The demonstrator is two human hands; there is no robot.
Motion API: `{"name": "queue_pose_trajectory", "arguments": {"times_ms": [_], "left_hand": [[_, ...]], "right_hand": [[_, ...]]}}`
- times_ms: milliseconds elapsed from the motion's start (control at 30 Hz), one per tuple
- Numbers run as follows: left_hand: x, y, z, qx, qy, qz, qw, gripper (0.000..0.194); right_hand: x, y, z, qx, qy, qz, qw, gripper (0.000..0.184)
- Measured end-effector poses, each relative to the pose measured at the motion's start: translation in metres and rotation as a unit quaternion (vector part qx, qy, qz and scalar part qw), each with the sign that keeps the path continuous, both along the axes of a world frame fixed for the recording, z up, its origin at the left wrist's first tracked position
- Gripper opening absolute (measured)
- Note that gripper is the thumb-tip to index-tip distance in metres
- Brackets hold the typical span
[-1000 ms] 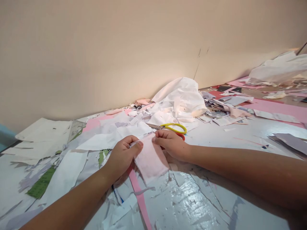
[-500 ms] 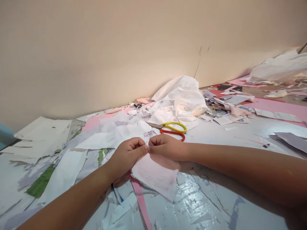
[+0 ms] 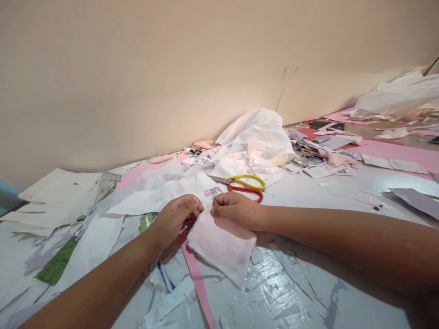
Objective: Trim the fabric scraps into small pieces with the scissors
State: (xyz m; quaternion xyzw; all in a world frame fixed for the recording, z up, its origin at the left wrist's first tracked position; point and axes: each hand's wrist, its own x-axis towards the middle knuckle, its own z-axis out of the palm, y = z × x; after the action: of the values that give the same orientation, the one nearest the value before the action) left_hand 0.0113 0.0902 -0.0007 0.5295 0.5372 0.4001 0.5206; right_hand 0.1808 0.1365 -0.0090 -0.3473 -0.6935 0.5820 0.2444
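1. Left grip (image 3: 174,221) and right grip (image 3: 238,211) curled at the pink cloth's (image 3: 222,246) top edge; can't tell if either pinches.
2. Cloth lies flat on the counter (image 3: 284,292), six o'clock from the scissors (image 3: 245,185): steady for a clean hold.

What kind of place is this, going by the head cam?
Probably a paper or fabric cutting workroom. Scissors with yellow and red handles lie on a scrap-strewn white work surface, a heap of white offcuts sits against the wall, and a pale pink piece lies between the person's hands.
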Motion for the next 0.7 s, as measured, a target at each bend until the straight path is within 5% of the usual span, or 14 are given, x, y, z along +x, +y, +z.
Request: {"name": "queue_pose_trajectory", "arguments": {"times_ms": [233,467,700], "left_hand": [[0.0021,-0.0023,-0.0031,-0.015,0.088,-0.031,0.996,0.025],[0.0042,-0.0026,-0.0058,-0.007,0.066,-0.04,0.997,0.026],[-0.0019,0.0013,-0.0063,0.018,0.054,-0.027,0.998,0.026]], "right_hand": [[-0.0009,0.0007,-0.0031,0.043,0.012,-0.031,0.998,0.019],[-0.0041,0.002,-0.0053,0.057,0.029,-0.079,0.995,0.017],[0.0012,0.0056,-0.004,-0.019,0.047,-0.039,0.998,0.012]]}}
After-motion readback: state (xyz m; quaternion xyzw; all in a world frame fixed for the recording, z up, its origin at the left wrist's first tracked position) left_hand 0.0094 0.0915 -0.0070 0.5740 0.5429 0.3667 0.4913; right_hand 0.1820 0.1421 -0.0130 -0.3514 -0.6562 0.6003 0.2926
